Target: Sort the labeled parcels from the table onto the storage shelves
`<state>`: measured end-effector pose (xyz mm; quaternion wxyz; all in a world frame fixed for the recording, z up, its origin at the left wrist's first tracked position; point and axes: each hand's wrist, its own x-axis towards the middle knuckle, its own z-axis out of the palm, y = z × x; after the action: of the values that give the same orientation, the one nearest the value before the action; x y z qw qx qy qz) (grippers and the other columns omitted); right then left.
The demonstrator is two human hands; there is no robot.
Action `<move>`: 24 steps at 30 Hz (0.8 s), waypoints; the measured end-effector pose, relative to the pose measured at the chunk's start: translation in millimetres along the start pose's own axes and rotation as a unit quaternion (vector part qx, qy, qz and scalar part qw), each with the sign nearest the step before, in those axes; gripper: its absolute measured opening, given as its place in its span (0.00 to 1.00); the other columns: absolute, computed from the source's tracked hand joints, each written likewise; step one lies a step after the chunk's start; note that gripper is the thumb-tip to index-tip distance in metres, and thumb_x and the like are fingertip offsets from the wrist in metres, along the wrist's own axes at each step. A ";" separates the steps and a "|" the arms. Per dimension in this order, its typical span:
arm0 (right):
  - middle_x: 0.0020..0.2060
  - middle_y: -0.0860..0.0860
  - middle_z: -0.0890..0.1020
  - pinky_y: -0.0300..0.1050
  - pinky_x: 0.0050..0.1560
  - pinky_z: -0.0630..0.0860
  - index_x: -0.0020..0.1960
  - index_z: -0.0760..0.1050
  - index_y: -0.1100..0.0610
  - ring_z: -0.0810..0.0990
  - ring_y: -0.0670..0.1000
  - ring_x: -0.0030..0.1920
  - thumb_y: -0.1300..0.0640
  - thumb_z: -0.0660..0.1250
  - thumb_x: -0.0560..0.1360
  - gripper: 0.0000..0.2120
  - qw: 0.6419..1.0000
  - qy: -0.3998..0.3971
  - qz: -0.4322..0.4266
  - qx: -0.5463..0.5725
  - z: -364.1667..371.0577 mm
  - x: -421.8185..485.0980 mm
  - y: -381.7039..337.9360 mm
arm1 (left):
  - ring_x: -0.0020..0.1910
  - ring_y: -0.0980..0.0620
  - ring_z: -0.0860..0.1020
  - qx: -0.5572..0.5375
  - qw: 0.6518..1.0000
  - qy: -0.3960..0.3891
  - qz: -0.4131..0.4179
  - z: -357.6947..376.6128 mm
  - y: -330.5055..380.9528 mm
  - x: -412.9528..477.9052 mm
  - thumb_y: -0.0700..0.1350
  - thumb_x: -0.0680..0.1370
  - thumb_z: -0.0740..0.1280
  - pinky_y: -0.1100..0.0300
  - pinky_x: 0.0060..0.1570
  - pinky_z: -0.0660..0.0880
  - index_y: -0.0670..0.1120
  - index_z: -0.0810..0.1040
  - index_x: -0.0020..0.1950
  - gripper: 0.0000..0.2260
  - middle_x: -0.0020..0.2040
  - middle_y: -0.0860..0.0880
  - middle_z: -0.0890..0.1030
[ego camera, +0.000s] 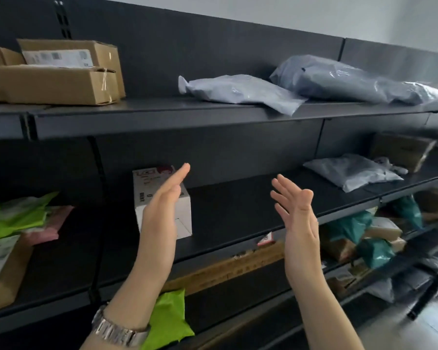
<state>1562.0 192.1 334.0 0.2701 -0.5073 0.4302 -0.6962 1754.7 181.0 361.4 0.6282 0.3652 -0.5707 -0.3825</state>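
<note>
A white labeled box stands upright on the middle shelf of the black shelving. My left hand is raised flat in front of the box, fingers straight and together, covering part of it and holding nothing. My right hand is held up further right, fingers spread, empty, in front of a bare stretch of the middle shelf. Neither hand clearly touches the box.
Cardboard boxes and two grey mailer bags lie on the top shelf. Another grey bag is on the middle shelf at right. Green and pink bags sit left; a green bag and teal bags fill lower shelves.
</note>
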 end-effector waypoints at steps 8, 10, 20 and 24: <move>0.67 0.46 0.80 0.48 0.73 0.69 0.65 0.75 0.43 0.78 0.44 0.66 0.29 0.45 0.72 0.33 0.988 0.148 0.022 -0.042 -135.5 -5.3 -16.8 | 0.71 0.68 0.70 -0.045 0.992 -0.113 -0.032 126.5 -15.4 -16.8 0.48 0.85 0.50 0.55 0.76 0.63 0.61 0.75 0.69 0.20 0.70 0.64 0.76; 0.66 0.47 0.80 0.48 0.72 0.70 0.66 0.75 0.45 0.78 0.46 0.67 0.29 0.45 0.73 0.34 0.982 0.183 0.022 -0.051 -178.6 -6.2 -24.1 | 0.69 0.69 0.71 -0.063 0.986 -0.148 -0.033 174.9 -14.1 -24.3 0.45 0.84 0.52 0.57 0.75 0.64 0.61 0.76 0.68 0.19 0.69 0.64 0.77; 0.63 0.44 0.81 0.45 0.70 0.70 0.65 0.75 0.43 0.78 0.45 0.66 0.36 0.48 0.77 0.25 0.948 0.294 0.011 -0.122 -418.5 -16.3 -79.5 | 0.67 0.70 0.72 -0.135 0.952 -0.275 -0.019 454.4 3.0 -94.7 0.48 0.76 0.57 0.67 0.67 0.67 0.65 0.77 0.61 0.19 0.67 0.64 0.77; 0.63 0.47 0.80 0.51 0.72 0.70 0.65 0.75 0.46 0.78 0.49 0.65 0.44 0.47 0.85 0.20 0.927 0.350 0.035 -0.130 -504.1 -26.8 -99.4 | 0.69 0.66 0.72 -0.153 0.933 -0.323 -0.040 552.1 11.7 -129.9 0.48 0.74 0.56 0.58 0.73 0.66 0.63 0.77 0.63 0.21 0.69 0.61 0.77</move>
<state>1103.9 425.8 350.0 0.0589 -0.2465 0.6016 -0.7575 1198.1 290.4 360.2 0.4423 0.1442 -0.6623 -0.5873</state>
